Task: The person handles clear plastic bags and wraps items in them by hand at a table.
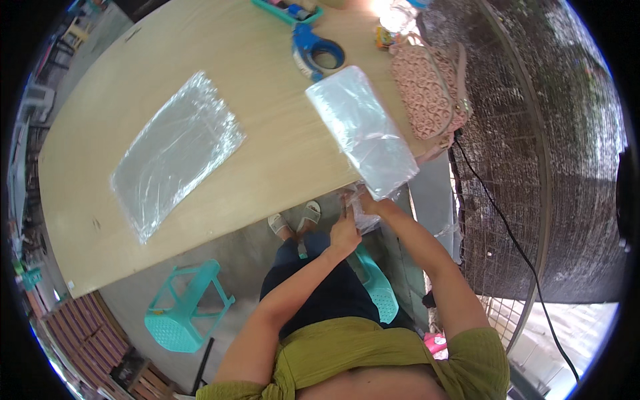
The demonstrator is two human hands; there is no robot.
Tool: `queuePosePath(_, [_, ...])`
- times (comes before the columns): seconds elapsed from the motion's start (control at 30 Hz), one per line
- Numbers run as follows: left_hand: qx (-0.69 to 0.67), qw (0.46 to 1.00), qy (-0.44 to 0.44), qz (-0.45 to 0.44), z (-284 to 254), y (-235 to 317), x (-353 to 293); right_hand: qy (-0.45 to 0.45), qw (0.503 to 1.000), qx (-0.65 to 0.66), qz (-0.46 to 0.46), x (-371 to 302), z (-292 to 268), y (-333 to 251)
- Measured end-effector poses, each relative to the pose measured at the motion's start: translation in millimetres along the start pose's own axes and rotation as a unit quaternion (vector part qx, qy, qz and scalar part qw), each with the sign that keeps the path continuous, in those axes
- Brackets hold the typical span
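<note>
Just below the table's near edge, both my hands are together at a crumpled clear plastic bag (362, 219). My left hand (345, 232) is closed on its left side, fingers pointing toward the table. On the other side my right hand (371, 202) grips the upper part, its fingers partly hidden by plastic. Right above them, a stack of flat clear plastic bags (367, 133) lies on the table (267, 147) and reaches over its edge. Farther left lies a flat clear plastic sheet or bag (177, 157), wrinkled and shiny.
A blue tape dispenser (308, 50) lies beyond the stack, near a teal tray (272, 9) of small items. A pink textured handbag (427, 87) is at the table's right edge. Teal plastic stools (180, 327) stand on the floor. A black cable (507, 230) runs along the mesh at right.
</note>
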State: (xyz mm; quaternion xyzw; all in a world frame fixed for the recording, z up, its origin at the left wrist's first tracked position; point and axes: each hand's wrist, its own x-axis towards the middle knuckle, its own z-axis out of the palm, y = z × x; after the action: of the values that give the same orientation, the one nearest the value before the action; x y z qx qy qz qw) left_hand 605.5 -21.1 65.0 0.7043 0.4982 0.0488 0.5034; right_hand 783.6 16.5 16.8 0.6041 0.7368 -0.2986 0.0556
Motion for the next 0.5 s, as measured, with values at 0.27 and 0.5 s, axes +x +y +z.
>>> queuePosePath(0.27, [-0.127, 0.990, 0.048, 0.036, -5.6, 32.8, -42.5, -0.085, 0.995, 0.040, 0.015, -6.2, -22.1, -28.0])
queuePosePath(0.5, [-0.172, 0.982, 0.071, 0.039, -27.3, 49.1, -48.9, -0.154, 0.983, 0.088, -0.042, -7.6, 5.3, -8.4])
